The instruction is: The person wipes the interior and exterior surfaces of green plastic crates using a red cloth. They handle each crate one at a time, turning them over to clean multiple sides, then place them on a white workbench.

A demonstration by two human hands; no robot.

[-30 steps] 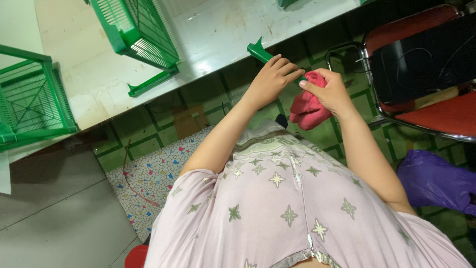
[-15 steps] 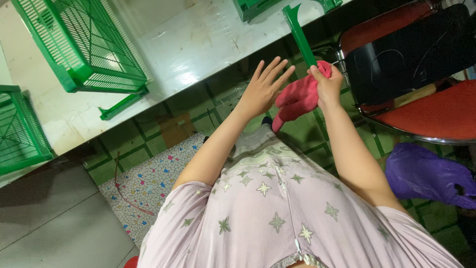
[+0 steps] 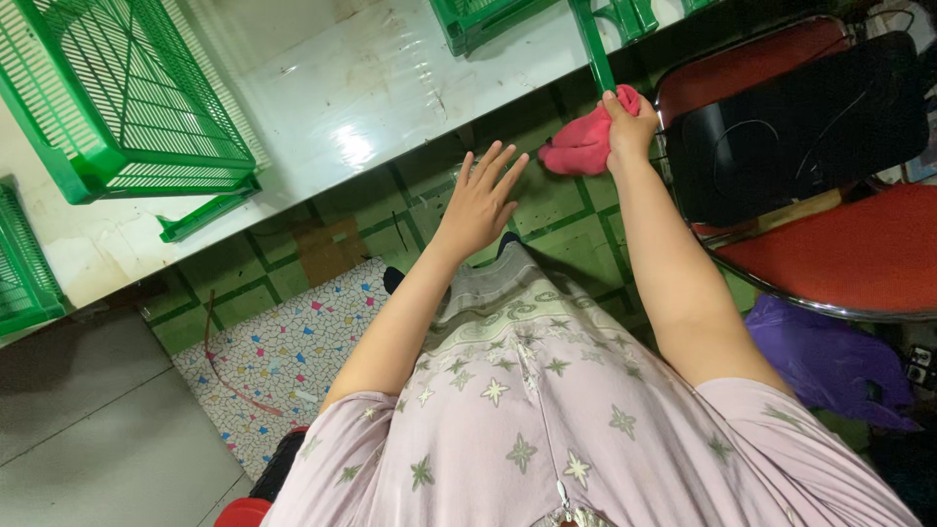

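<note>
The right hand (image 3: 630, 122) is closed in a fist around a pink-red cloth (image 3: 583, 148), gripping its upper bunch just below the near edge of the bench (image 3: 390, 88). Most of the cloth hangs out of the fist toward the left, crumpled and soft, with no flat fold showing. The knuckles sit right against the lower end of a narrow green plastic strip (image 3: 592, 44) that juts over the near edge of the bench; whether the fingers also pinch the strip cannot be told.

The left hand (image 3: 481, 200) is open, fingers spread and slightly fanned, holding nothing. It hovers below the near edge of the bench, near the loose end of the cloth but apart from it.

Further out, a green slatted crate (image 3: 117, 98) stands on the bench toward its left end, with a loose green piece (image 3: 205, 213) at the near edge beside it. More green parts (image 3: 488, 20) lie along the far side. A red chair with a black seat pad (image 3: 800, 127) stands to the right, a purple bag (image 3: 830, 361) below it.

The likely risk is the strip: it overhangs the edge, so a tug from the fist could tip it to the floor. The cloth's dangling end could also snag the chair frame.
</note>
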